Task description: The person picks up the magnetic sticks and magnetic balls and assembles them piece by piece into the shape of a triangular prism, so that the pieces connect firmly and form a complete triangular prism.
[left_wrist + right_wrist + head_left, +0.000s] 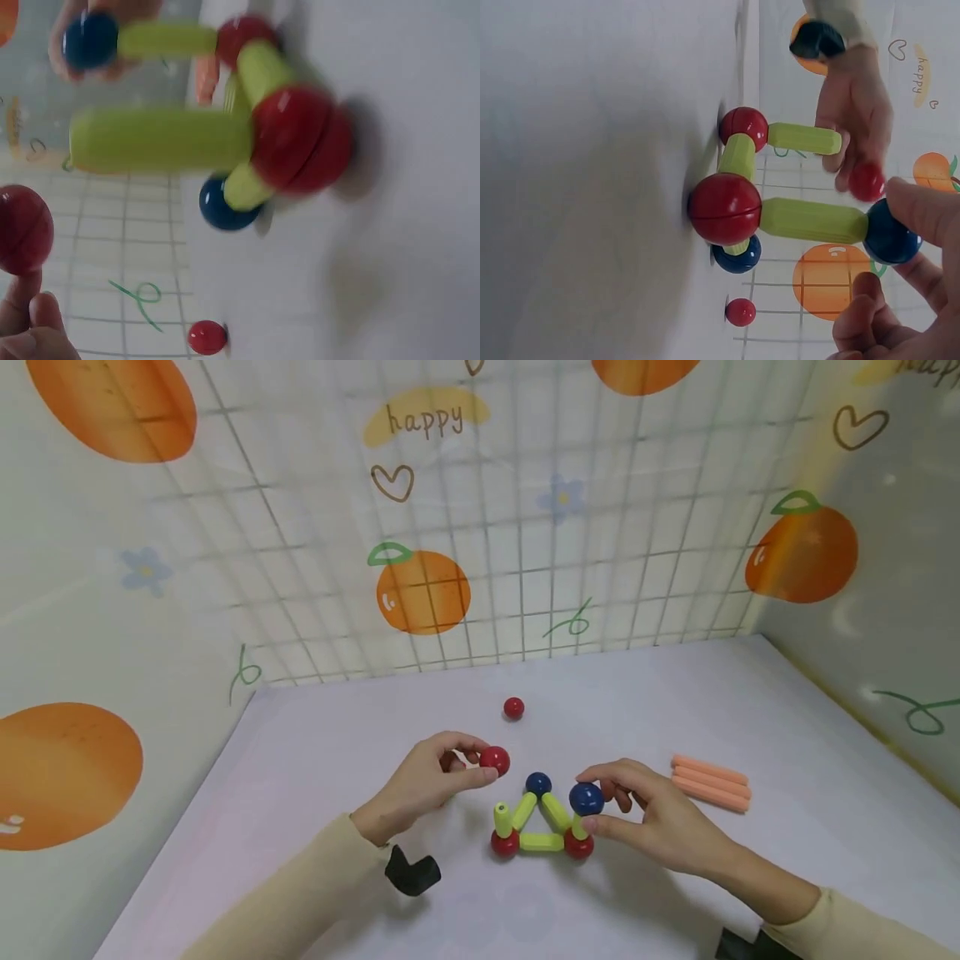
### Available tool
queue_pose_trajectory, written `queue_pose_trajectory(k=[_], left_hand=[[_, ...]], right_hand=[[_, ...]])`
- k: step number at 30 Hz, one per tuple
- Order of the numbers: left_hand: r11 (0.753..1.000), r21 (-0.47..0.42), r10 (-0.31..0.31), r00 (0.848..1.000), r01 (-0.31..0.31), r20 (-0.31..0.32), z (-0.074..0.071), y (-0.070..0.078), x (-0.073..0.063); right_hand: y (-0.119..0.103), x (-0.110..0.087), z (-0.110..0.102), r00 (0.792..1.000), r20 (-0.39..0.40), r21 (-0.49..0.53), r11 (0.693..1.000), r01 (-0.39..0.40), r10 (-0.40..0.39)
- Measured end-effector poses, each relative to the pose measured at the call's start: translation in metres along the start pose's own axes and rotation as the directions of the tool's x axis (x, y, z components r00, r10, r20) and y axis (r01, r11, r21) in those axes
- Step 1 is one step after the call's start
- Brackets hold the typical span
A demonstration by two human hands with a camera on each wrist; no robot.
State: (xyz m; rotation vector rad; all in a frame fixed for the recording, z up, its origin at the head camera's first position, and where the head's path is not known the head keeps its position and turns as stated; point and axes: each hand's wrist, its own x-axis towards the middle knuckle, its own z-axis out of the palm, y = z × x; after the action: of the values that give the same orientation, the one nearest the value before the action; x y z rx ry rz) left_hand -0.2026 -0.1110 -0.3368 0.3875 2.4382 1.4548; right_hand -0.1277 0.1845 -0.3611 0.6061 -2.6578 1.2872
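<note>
My left hand (438, 774) pinches a red ball (495, 762) between thumb and fingers, up and to the left of a small frame of balls and rods. My right hand (660, 814) pinches a blue ball (587, 799) that sits on top of an upright yellow-green rod (814, 220). That rod rises from a red ball (724, 208) at the frame's near right corner. The near left red ball (302, 139) bears another upright rod (161, 140) with a bare top end. A second blue ball (538, 784) forms the far corner, and yellow-green rods join the three corners flat on the table.
One loose red ball (513, 708) lies on the white table (337, 727) behind the frame. Several orange rods (711, 783) lie side by side to the right, beyond my right hand. A patterned sheet over a wire grid (487, 527) stands at the back.
</note>
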Motion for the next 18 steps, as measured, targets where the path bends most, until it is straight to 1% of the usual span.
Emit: queue_pose_trajectory(k=[4, 7, 9, 14, 18], left_hand=[[0.996, -0.018, 0.088, 0.996, -0.088, 0.005, 0.004, -0.005, -0.022], [0.994, -0.014, 0.11, 0.994, -0.11, -0.003, 0.005, -0.009, -0.032], [0.994, -0.023, 0.111, 0.994, -0.111, -0.008, 0.006, -0.011, -0.035], [0.992, -0.039, 0.122, 0.992, -0.122, -0.006, 0.009, -0.016, -0.035], [0.991, -0.033, 0.131, 0.991, -0.131, -0.002, 0.01, -0.018, -0.036]], right_hand=[[0.002, -0.001, 0.0, 1.0, 0.007, 0.0, 1.0, -0.006, 0.006], [0.002, -0.001, 0.001, 1.0, 0.01, 0.004, 1.0, 0.002, -0.002], [0.001, 0.0, 0.001, 1.0, 0.008, 0.002, 1.0, 0.006, -0.006], [0.0, 0.0, 0.001, 1.0, 0.006, -0.003, 1.0, -0.002, 0.002], [0.0, 0.001, 0.001, 1.0, 0.004, -0.006, 1.0, 0.01, -0.01]])
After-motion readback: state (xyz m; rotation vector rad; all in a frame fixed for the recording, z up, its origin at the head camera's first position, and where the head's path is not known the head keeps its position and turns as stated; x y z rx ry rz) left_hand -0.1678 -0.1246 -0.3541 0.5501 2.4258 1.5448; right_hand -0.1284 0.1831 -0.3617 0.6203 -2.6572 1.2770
